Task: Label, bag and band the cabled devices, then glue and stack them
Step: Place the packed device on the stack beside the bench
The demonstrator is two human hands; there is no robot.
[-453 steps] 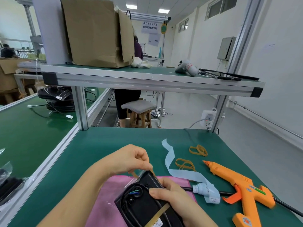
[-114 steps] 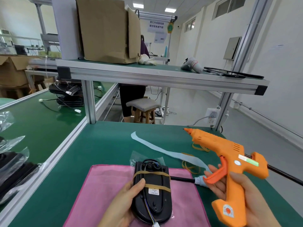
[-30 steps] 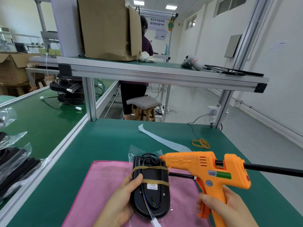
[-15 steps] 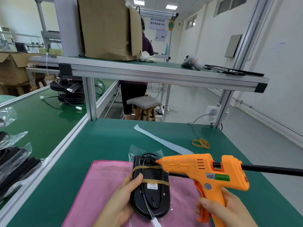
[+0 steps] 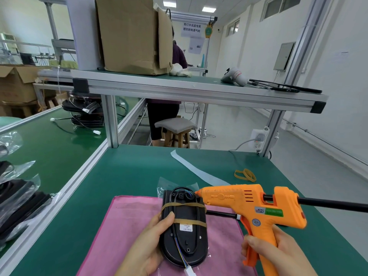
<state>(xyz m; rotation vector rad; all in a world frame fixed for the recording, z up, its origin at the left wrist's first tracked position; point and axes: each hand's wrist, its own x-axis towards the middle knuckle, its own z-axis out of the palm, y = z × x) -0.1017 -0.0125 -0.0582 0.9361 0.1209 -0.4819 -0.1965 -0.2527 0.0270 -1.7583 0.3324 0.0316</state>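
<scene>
- Centrally in the head view, a black oval device lies in a clear bag on a pink cloth, which is spread on the green table.
- Two tan rubber bands cross the device, and a small white label sits under the lower one.
- Its thin cable ends in a white connector at the near end.
- The left hand holds the device by its left edge. The thumb lies on top by the lower band, and the fingers curl under the side.
- The right hand grips the handle of an orange glue gun, with its fingers wrapped round the handle and trigger.
- The gun points left, with its nozzle at the far right corner of the device, by the coiled wire. Whether the tip touches cannot be told.
- A black cord runs from the back of the gun off the right edge.
- Beyond the gun, a pale paper strip and loose rubber bands lie on the table, well apart from the cloth.
- On the left, more bagged black parts lie on the conveyor.
- A cardboard box stands on the upper shelf.
</scene>
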